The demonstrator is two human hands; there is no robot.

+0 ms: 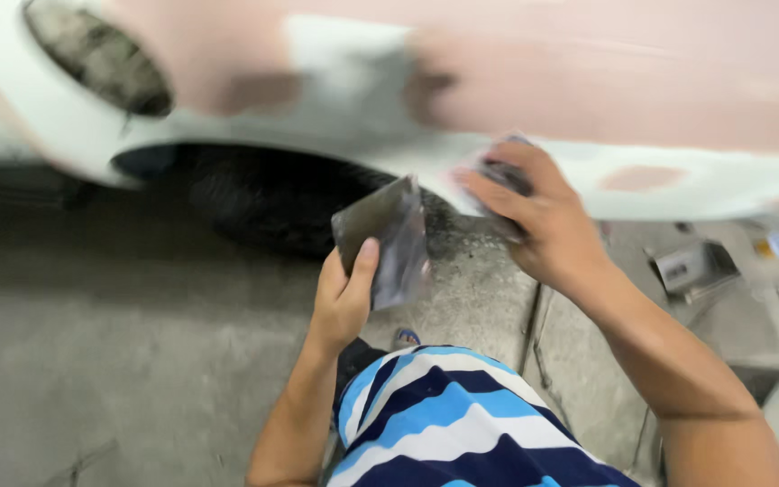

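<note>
concrete floor [92, 361]; left hand [343, 298] grips dark sheet [385, 234], right hand [543, 221] presses pad [502, 171] on car panel [588, 81].

Car panel [516, 81] blocks ahead; floor [92, 361] seemingly open left.

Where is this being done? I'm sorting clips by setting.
Probably a car body repair shop. A white car panel patched with pinkish filler sits above a wheel on a concrete floor; the right hand presses a sanding pad against it.

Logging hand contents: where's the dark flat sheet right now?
Head view, centre: dark sheet gripped in the left hand, below the car panel, left of the right hand.
</note>
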